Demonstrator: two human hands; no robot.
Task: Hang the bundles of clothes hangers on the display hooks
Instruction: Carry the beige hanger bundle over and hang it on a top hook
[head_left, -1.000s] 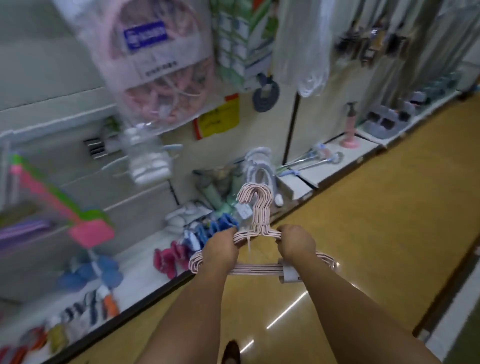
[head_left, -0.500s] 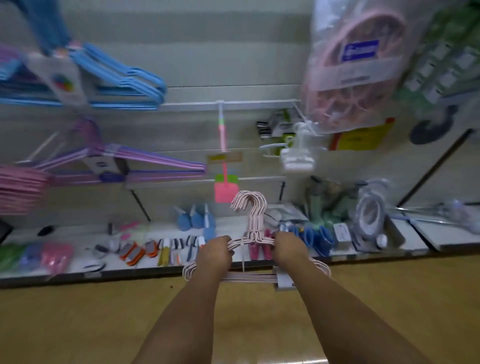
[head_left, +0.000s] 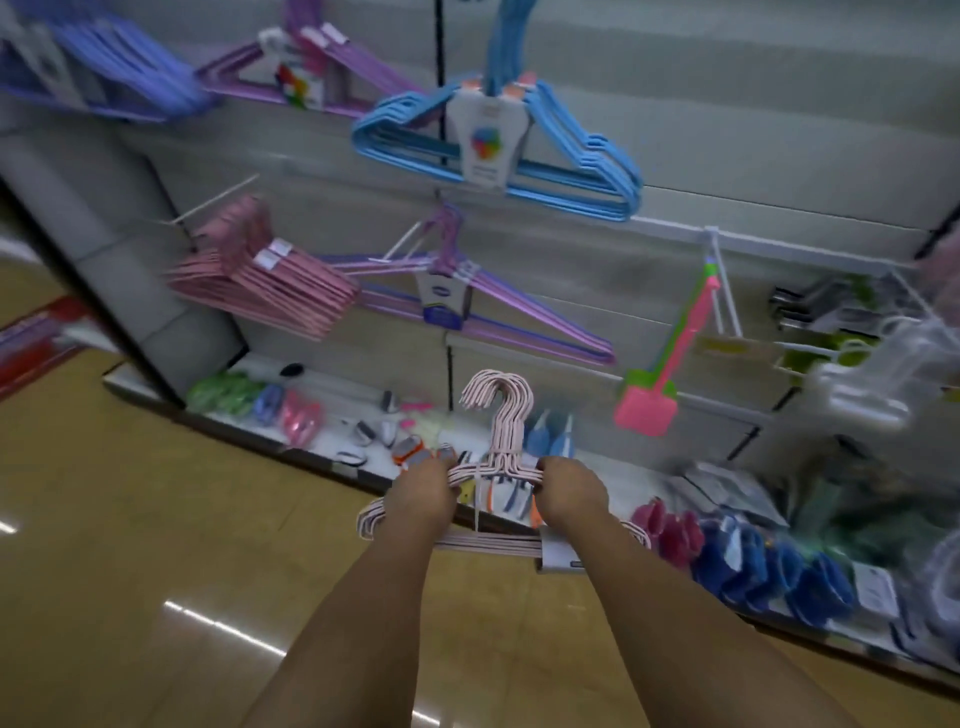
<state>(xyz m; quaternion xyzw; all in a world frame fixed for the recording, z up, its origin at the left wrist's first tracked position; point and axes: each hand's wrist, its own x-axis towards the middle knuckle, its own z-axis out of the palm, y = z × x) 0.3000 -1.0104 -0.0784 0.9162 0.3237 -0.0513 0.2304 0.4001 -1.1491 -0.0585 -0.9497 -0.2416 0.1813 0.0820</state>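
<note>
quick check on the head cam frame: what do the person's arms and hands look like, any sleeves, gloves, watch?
Both forearms are bare up to the bottom edge of the frame: no sleeves in view. The left hand and right hand have no gloves, and no watch, bracelet or ring shows. The fingers are too blurred to tell nails or small marks.

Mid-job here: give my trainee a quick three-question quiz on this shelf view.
1. True or false: both hands grip the pale pink hanger bundle.
2. Which bundle hangs highest, straight above the one being held?
A. blue hanger bundle
B. dark pink hanger bundle
C. fly swatter
3. Fill in: the held bundle's hooks point ____.

Key
1. True: the left hand and the right hand each grip a shoulder of it.
2. A
3. Up; it is not on a display hook yet.
</note>
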